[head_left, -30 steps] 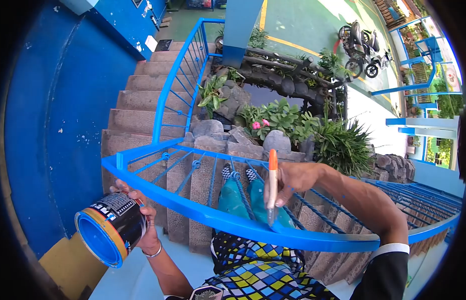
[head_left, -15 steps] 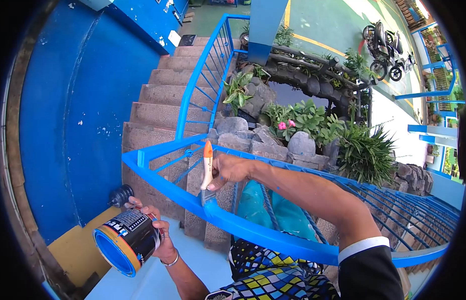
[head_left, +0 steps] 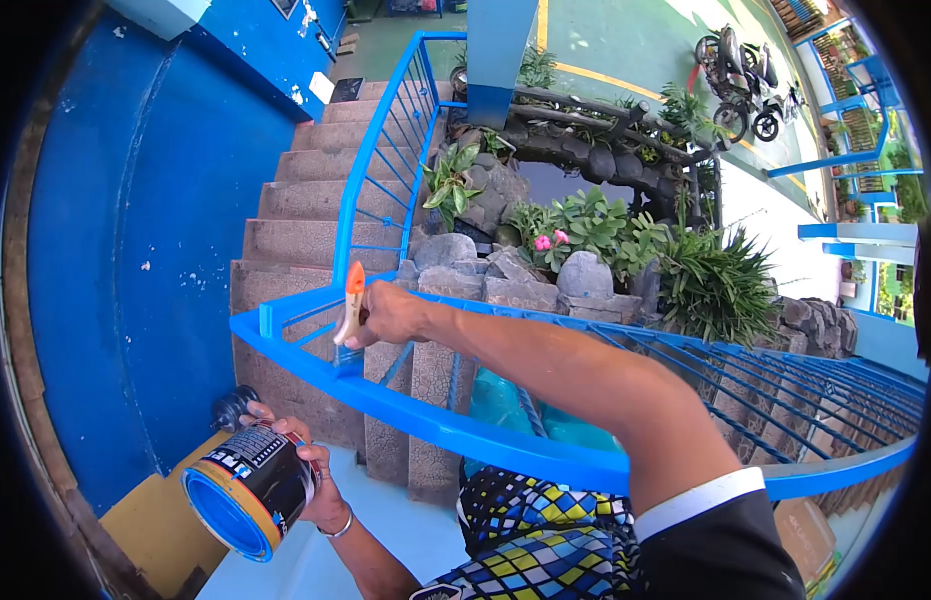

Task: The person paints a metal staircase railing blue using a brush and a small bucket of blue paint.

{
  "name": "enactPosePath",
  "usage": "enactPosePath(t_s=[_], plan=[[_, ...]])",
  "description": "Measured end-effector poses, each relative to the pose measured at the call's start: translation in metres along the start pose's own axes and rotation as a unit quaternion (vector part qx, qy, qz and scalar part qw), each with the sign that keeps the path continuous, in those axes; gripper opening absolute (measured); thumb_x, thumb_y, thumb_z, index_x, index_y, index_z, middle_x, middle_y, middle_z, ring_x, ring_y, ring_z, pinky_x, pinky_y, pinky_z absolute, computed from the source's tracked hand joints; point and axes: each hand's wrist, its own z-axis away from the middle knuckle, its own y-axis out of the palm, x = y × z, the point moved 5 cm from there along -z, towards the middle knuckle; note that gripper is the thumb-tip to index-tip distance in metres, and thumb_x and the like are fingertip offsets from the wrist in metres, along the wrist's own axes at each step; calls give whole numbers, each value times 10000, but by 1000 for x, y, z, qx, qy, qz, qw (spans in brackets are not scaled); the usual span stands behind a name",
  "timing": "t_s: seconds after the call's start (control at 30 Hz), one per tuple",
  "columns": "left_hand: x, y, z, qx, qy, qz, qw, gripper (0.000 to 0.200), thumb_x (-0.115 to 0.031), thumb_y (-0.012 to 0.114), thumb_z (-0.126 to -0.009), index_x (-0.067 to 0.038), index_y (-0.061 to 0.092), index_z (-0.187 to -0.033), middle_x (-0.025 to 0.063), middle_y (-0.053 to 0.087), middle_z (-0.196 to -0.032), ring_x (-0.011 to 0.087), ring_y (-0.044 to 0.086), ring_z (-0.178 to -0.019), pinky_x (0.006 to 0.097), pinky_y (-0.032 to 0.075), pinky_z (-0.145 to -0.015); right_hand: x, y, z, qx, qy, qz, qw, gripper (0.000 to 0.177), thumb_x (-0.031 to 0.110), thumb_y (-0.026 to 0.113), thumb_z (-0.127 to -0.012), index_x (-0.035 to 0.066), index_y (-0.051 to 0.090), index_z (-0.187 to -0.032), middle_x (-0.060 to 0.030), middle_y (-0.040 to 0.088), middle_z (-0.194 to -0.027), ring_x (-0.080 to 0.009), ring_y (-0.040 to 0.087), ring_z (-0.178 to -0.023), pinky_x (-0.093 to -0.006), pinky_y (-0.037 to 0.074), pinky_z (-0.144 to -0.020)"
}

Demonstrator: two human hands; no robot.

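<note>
My right hand (head_left: pixel 383 312) grips a paintbrush (head_left: pixel 351 312) with an orange-tipped pale wooden handle, the tip pointing up. Its bristles press on the top bar of the blue railing (head_left: pixel 415 420), near the left corner. Lower left, my left hand (head_left: pixel 310 470) is wrapped round a black paint can (head_left: pixel 250 475). The can is tilted, its mouth toward the lower left, and blue paint coats the inside that shows. My palm on the can's far side is hidden.
Stone stairs (head_left: pixel 305 205) run down beside a blue wall (head_left: pixel 95 260) with chipped paint. A dark dumbbell-shaped object (head_left: pixel 237 405) lies by the wall's foot. Past the railing are rocks, plants (head_left: pixel 720 285) and a pond (head_left: pixel 575 185). Motorbikes (head_left: pixel 740 85) stand farther off.
My right hand has moved the paintbrush left along the railing's top bar toward the corner. My left hand still holds the can in nearly the same place. The view has shifted slightly.
</note>
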Motion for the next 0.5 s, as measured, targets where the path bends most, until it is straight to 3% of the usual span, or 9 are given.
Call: enactPosePath(t_s=[0.17, 0.27, 0.33, 0.5], plan=[[22, 23, -5, 45, -59, 16, 997, 722, -380, 685, -941, -177, 410, -1577, 12, 297, -1689, 297, 367, -1441, 578, 399, -1092, 40, -43, 151, 60, 59, 160, 984, 325, 133, 858, -838, 47, 775, -1141, -82, 769, -1052, -180, 700, -1008, -343, 555, -912], [42, 31, -7, 52, -87, 22, 995, 710, -381, 683, -946, -171, 422, -1572, 16, 321, -1677, 317, 382, -1434, 576, 413, -1087, 59, -63, 254, 80, 40, 110, 990, 342, 152, 859, -842, 38, 769, -1152, -86, 766, -1068, -194, 708, -1005, -349, 561, -910], [56, 41, -7, 47, -106, 24, 993, 711, -378, 678, -948, -171, 415, -1576, 17, 321, -1678, 320, 384, -1432, 580, 417, -1081, 70, -76, 324, 40, 131, 111, 984, 337, 95, 850, -830, 31, 770, -1150, -89, 759, -1068, -189, 706, -1000, -338, 557, -910], [99, 51, 0, 19, -147, -11, 989, 660, -378, 614, -990, -207, 396, -1589, 5, 303, -1695, 316, 414, -1408, 615, 453, -1039, 84, -103, 483, -52, 146, 137, 978, 358, 113, 876, -803, 17, 767, -1130, -84, 756, -1057, -206, 711, -993, -355, 563, -906]])
